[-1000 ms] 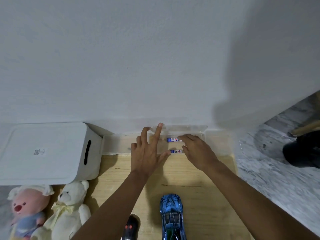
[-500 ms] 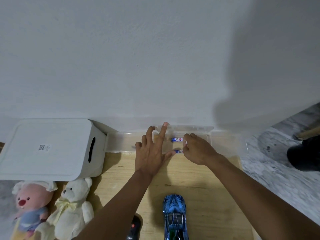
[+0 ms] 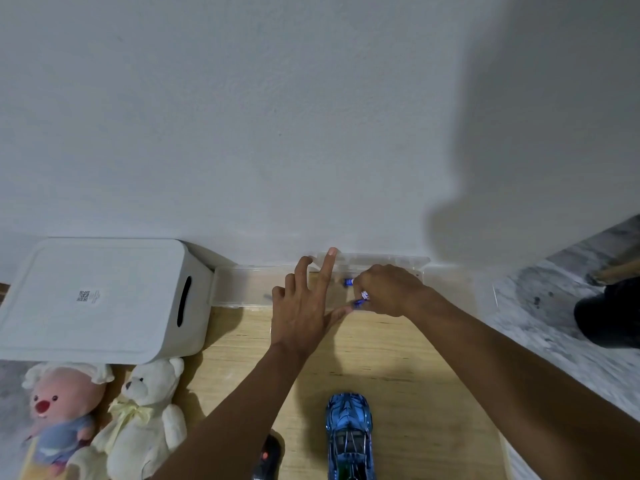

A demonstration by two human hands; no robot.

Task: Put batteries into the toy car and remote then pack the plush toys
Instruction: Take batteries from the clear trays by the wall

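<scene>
A clear plastic case lies against the wall on the wooden table. My left hand rests flat on it with fingers spread. My right hand pinches a blue and white battery inside the case; another battery lies just beyond it. The blue toy car stands near the front edge. A black remote with a red button lies left of it, partly under my left forearm. A pink plush and a white teddy bear lie at the left.
A white lidded storage box stands at the left against the wall. A marble floor runs along the table's right edge, with a dark object on it. The white wall is right behind the case.
My right hand's fingers have closed round the nearer battery and tilted it up. My left hand has stayed flat on the case. The view has shifted a little to the right.
</scene>
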